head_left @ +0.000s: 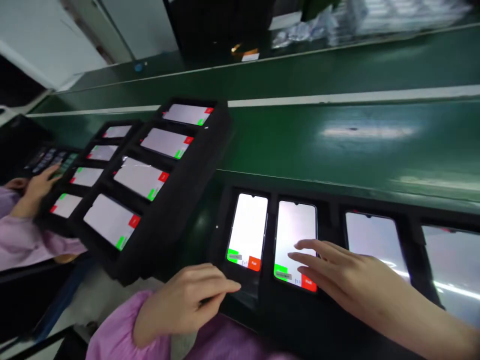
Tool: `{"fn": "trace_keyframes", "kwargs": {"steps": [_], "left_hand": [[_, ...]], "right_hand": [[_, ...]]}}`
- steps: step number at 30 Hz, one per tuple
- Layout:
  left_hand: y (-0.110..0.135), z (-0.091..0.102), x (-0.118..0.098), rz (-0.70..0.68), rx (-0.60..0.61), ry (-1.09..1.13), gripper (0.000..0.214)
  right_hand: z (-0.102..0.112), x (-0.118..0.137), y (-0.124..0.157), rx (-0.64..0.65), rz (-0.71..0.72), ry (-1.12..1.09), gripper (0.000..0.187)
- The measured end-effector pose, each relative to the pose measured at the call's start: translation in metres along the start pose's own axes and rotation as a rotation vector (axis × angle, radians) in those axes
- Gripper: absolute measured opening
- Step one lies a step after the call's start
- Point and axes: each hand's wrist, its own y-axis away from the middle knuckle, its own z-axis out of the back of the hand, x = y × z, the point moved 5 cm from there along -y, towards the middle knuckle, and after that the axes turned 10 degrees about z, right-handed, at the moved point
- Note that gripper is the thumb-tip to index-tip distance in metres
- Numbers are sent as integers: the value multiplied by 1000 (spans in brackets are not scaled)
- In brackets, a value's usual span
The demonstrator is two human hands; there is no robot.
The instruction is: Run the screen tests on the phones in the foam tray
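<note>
My right hand [348,272] hovers over or touches the lower screen of a phone [290,230]; its fingers are spread and it holds nothing. That phone shows a white screen with a green patch and a red "Fail" box at the bottom. My left hand [187,295] is at the near edge of the black tray [240,292], its fingers pressed together with the index finger pointing right and nothing visible in them. Just beyond it lies another lit phone [248,227] with the same markings. Two more phones, a third [369,237] and a fourth [452,260], sit in slots to the right.
On the left, black trays [183,195] hold several lit phones in rows. A co-worker's hand [35,192] in a pink sleeve reaches in at far left. Behind runs a green bench [277,145] with a white strip; clear plastic packaging [315,27] lies at the back.
</note>
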Motion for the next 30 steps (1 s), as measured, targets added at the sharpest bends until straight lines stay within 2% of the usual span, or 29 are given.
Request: {"fn": "trace_keyframes", "kwargs": {"steps": [3,6,10,13,16,19,24,30], "left_hand": [[12,10,8,33,-53,-88,41],[14,25,18,53,-156,-176,32],[-11,42,30,55,-341,-251,25],[-42,45,37,39,-429,-318,24],[-67,47,42,28,-445,-329,23],[-79,47,47,22,-429,-336,22],[-83,45,56,53,-414,-342,22],[-87,45,57,58,-397,-342,22]], "right_hand": [[-3,11,-10,15,30,39,44],[-2,34,-18,-9,55,-42,41],[-8,68,-36,15,157,-101,32],[-19,73,-47,74,192,-36,22],[-27,67,-51,85,207,-16,18],[-28,61,-50,83,212,-13,15],[-27,57,-53,100,191,-23,10],[-30,57,-52,83,229,-11,23]]}}
